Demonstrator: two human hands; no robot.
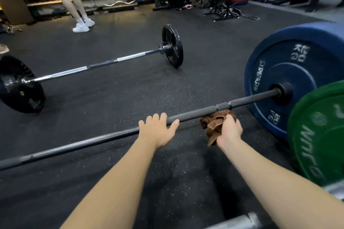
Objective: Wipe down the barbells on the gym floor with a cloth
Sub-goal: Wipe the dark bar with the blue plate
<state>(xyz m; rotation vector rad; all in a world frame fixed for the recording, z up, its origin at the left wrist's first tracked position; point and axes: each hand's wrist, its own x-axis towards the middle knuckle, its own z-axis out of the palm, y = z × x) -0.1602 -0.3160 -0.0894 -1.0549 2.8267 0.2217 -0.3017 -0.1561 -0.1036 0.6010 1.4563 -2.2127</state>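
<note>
A black barbell bar (247,100) runs across the floor from lower left up to a blue 20 kg plate (275,65). My left hand (158,129) grips this bar near its middle, fingers curled over the top and thumb along the near side. Just to the right, my right hand (229,131) holds a bunched brown cloth (214,124) that touches the underside of the bar. Farther back lies a second barbell (104,65) with a silver bar and black plates at both ends.
A green plate (320,135) stands close at the right, with a silver bar end (238,221) at the bottom edge. A person in white shoes (81,26) stands at the back left. Racks, a bench and a red plate line the back wall.
</note>
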